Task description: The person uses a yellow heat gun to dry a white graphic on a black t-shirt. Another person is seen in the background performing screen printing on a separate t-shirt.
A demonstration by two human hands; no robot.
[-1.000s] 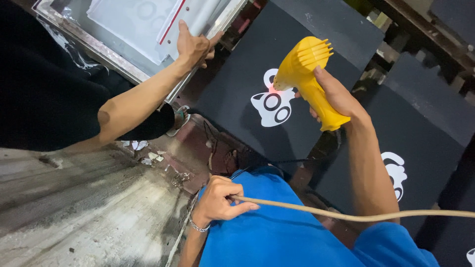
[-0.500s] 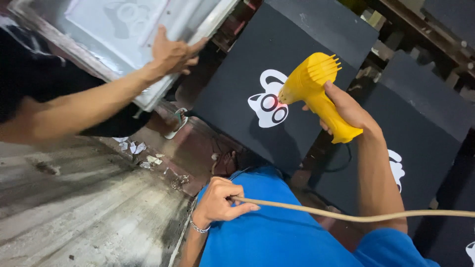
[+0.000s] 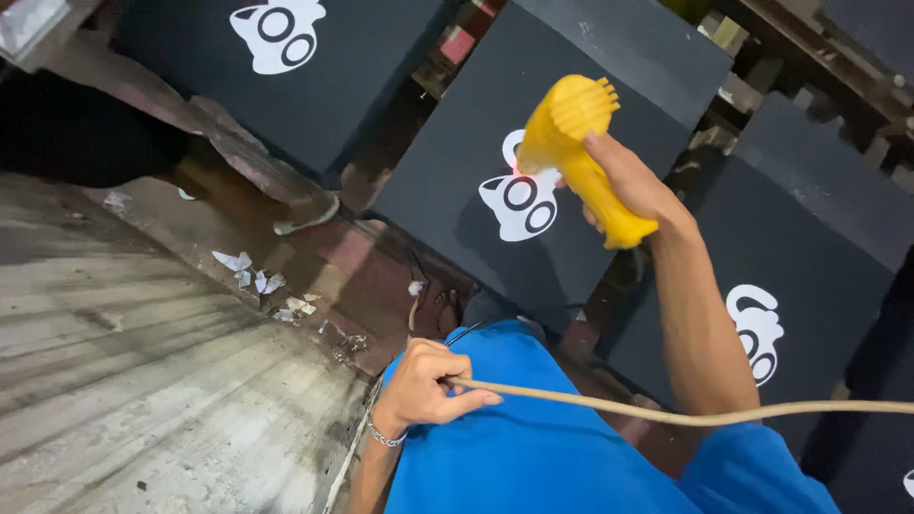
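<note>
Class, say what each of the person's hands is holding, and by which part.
The right hand grips the yellow plastic heat gun by its handle. The left hand pinches the tan cord near its end.

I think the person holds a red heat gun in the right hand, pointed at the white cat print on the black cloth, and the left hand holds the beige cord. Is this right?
Not quite: the heat gun is yellow, not red, as the head view shows. The rest holds. The right hand grips it over the white cat print on the black cloth, and the left hand holds the beige cord.
</note>
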